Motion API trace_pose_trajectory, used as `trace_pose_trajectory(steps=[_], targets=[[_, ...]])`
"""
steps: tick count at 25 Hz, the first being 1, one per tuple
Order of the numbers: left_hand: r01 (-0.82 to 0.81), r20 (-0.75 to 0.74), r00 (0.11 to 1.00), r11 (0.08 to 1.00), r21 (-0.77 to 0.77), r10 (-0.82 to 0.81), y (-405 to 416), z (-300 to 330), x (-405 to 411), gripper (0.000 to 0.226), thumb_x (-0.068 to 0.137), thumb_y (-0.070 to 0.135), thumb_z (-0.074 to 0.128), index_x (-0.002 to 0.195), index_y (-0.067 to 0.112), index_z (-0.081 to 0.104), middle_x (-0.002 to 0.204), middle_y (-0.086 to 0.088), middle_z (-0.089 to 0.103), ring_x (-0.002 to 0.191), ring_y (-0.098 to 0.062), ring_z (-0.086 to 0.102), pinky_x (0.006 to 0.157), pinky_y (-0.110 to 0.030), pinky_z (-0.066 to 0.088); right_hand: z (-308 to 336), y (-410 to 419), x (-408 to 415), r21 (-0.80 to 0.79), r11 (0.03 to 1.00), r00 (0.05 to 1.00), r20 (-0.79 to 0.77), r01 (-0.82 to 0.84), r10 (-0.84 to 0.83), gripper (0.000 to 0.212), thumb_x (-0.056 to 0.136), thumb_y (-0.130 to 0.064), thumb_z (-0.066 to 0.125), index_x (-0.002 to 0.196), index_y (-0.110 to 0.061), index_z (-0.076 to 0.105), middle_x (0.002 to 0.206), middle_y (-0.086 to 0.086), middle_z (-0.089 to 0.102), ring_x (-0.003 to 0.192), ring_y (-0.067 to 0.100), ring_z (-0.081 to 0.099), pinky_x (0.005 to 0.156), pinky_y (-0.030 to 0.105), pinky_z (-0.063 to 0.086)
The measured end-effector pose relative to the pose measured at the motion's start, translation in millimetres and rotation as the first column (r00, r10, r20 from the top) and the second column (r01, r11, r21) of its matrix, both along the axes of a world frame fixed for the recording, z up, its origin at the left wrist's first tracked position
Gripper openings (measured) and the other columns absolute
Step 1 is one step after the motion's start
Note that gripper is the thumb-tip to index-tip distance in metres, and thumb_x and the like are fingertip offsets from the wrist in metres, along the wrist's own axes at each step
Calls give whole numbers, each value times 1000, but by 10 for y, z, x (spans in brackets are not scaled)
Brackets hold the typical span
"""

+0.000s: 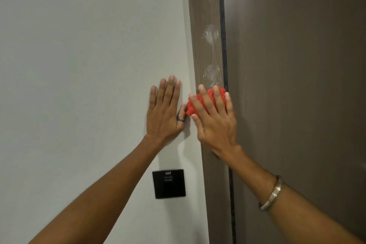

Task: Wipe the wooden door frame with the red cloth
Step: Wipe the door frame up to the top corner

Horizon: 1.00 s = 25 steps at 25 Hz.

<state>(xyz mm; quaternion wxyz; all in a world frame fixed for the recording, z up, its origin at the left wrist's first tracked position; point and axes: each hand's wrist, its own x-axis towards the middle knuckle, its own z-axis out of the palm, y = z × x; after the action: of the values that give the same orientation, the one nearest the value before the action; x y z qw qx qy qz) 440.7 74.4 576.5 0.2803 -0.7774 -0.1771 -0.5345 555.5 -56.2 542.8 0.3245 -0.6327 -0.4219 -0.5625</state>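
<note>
A brown wooden door frame runs upright through the middle of the view, with whitish smears along its upper stretch. My right hand presses a bunched red cloth flat against the frame, just below the lowest smear; most of the cloth is hidden under my fingers. My left hand rests flat on the white wall beside the frame, fingers apart and pointing up, a dark ring on the thumb.
A black square wall plate sits on the white wall below my left hand. To the right of the frame is a dark seal strip and the brown door.
</note>
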Motion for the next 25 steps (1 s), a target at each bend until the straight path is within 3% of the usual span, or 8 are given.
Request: trace_pose_trajectory(steps=[7,10,13,20,23,25], targets=[[-9,89,996,1000,-8,10,132,449,-45,74,106,44,36,164,7,11,174,-16,6,161,-33,4,131,-54,8,612,27,-32,78,997,997,-70,-16,21,57,105,-47,34,159,-28,30,170,3,22,158,32,11,128,57,13],[9,97,995,1000,4,-9,138,593,-19,77,105,49,34,164,7,9,174,-15,4,161,-32,2,131,-55,9,860,-50,140,-15,999,997,62,-35,35,58,105,-49,29,160,-29,27,171,3,18,159,29,7,127,57,14],[6,84,996,1000,30,-8,75,832,78,78,104,52,31,164,8,8,174,-13,2,161,-30,1,130,-55,9,1204,-108,212,44,998,999,16,-51,50,59,105,-50,24,160,-29,27,171,3,16,159,29,4,128,55,11],[30,176,984,999,-16,-27,-7,1436,263,71,105,43,24,165,10,5,175,-12,-1,161,-29,-3,130,-56,7,1515,-134,295,-55,998,985,167,-31,40,57,105,-48,30,160,-32,25,171,-1,15,160,25,2,129,55,10],[38,214,976,999,-23,-32,5,1606,282,70,105,40,23,165,11,2,175,-11,-4,161,-29,-6,131,-56,4,1832,-137,301,11,998,996,67,-57,56,57,105,-49,27,160,-34,24,172,-3,13,160,24,-1,130,53,7],[40,227,973,999,-22,-34,-6,1721,282,70,105,41,22,165,12,2,175,-9,-5,161,-28,-8,131,-55,2,1978,-116,279,-7,999,991,125,-45,46,56,105,-49,27,159,-33,26,171,-2,15,160,24,0,129,54,9]])
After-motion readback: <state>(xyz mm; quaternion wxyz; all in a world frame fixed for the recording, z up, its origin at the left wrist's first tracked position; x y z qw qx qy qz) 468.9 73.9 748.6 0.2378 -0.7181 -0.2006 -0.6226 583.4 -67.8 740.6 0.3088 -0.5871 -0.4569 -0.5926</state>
